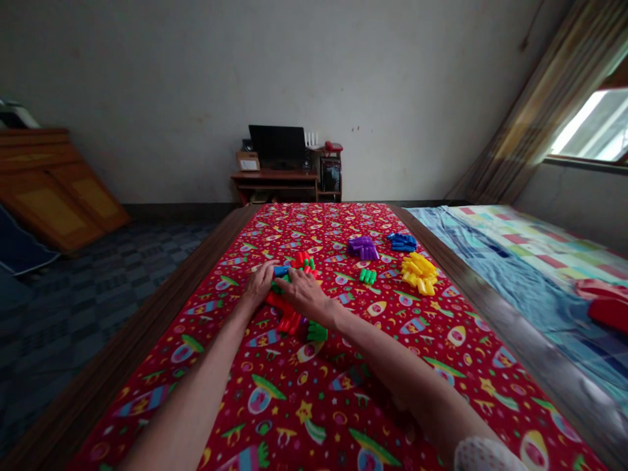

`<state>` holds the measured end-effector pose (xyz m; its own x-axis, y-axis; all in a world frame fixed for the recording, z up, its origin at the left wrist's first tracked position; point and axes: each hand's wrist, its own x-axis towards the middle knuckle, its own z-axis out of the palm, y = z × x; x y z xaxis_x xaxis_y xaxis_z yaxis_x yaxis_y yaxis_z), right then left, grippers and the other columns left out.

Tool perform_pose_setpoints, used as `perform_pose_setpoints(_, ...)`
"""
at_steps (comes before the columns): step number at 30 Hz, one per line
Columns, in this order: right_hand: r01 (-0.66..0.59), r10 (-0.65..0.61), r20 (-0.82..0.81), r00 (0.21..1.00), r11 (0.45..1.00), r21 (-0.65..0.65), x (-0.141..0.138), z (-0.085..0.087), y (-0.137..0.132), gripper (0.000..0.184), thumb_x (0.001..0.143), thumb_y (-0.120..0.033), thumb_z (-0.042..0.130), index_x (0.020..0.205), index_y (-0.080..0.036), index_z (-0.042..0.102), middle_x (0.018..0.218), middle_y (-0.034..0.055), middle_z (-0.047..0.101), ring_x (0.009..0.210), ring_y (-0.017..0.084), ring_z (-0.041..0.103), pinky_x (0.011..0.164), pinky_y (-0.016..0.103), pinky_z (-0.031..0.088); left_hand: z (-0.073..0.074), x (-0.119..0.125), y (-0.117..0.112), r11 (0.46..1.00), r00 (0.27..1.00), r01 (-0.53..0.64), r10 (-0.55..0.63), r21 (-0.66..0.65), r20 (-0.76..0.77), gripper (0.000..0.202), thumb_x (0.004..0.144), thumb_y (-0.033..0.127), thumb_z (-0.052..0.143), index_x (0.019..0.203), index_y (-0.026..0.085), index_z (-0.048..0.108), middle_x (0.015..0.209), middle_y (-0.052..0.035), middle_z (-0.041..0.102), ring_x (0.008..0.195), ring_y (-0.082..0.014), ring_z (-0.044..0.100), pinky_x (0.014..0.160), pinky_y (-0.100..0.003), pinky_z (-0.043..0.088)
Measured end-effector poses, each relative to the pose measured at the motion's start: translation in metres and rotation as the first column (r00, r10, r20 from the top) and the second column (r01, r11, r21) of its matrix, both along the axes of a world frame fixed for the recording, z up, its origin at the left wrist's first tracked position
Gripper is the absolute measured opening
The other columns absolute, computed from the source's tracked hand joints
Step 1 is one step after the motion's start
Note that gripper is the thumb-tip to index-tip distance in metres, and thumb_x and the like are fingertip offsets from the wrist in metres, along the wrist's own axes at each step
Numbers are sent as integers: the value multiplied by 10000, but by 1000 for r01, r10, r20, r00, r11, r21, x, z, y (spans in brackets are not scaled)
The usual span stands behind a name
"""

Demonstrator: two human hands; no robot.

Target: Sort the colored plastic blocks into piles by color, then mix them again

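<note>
My left hand (259, 285) is bent over the left side of a cluster of plastic building blocks, its fingertips against a blue block (281, 271). Reaching in from the right, my right hand (309, 294) has its fingers closed on the same cluster, over a green block beside the blue one. Red blocks (289, 320) show below my hands, and more red and green pieces (304, 260) lie just beyond them. A green block (317, 331) sits under my right wrist. My fingers partly hide the middle of the cluster.
Purple blocks (363, 247), blue blocks (402, 242), yellow blocks (420, 273) and a small green group (367, 276) lie to the right on the red patterned tablecloth (383, 353). A bed (515, 261) stands along the right side. A desk with a monitor (278, 145) is against the wall.
</note>
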<state>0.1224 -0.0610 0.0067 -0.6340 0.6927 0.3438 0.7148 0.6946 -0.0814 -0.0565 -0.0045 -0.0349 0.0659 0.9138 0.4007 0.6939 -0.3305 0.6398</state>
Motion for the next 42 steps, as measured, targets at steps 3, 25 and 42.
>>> perform_pose_setpoints(3, 1, -2, -9, 1000, 998, -70, 11, 8, 5, 314, 944, -152, 397, 1163, -204, 616, 1033, 117, 629, 918, 208, 575, 789, 317, 449, 2, 0, -2, 1000, 1000, 8, -8, 14, -8, 483, 893, 403, 240, 1089, 164, 611, 1179, -115, 673, 1145, -233, 594, 1047, -410, 425)
perform_pose_setpoints(25, 179, -155, -318, 935, 983, 47, 145, 2, 3, 280, 972, -284, 427, 1113, -152, 628, 1011, 143, 686, 934, 207, 635, 835, 321, 462, -1, 1, 4, 996, 996, 62, -58, 62, -60, 486, 827, 591, 308, 846, 218, 619, 976, -94, 719, 984, -251, 637, 967, -386, 483)
perform_pose_setpoints(42, 197, -193, 51, 980, 975, -104, 35, 30, 44, 301, 976, -270, 366, 1073, -185, 638, 904, 93, 722, 783, 193, 658, 649, 267, 445, -1, -4, 7, 994, 994, 99, -97, -48, 45, 534, 793, 650, 410, 801, 201, 699, 896, -82, 742, 893, -258, 667, 844, -370, 541)
